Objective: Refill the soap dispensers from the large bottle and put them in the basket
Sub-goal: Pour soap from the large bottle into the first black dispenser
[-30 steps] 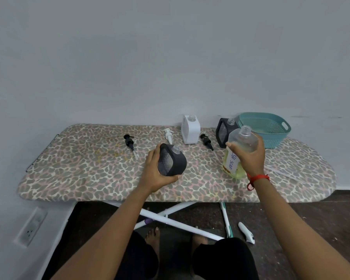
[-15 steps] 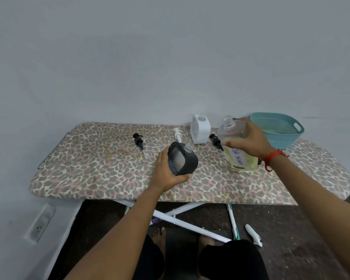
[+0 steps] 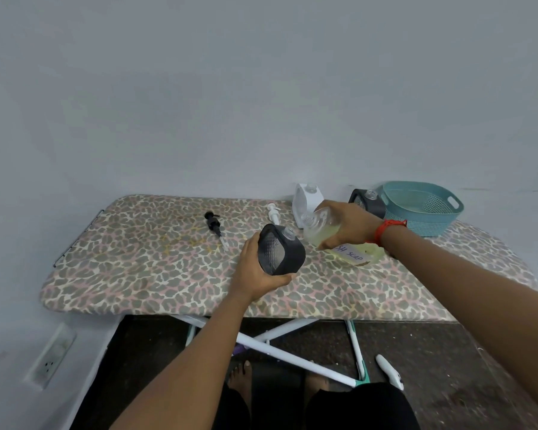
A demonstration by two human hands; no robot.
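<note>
Left hand: fingers curled round the black dispenser, held tilted above the ironing board, well left of the teal basket. Its neck is open and the pump is off; I cannot tell its fill level

Right hand, red band at the wrist: gripping the large bottle, left of the basket. The bottle is tipped over, its open mouth just beside the dispenser's neck, with yellowish liquid pooled along its lower side. The label reads "SOAP"

Second black dispenser: upright, uncapped, touching or just beside the basket's left wall

White dispenser: upright, uncapped, farther left of the basket

White pump and black pump: lying loose on the board, farther left again
</note>
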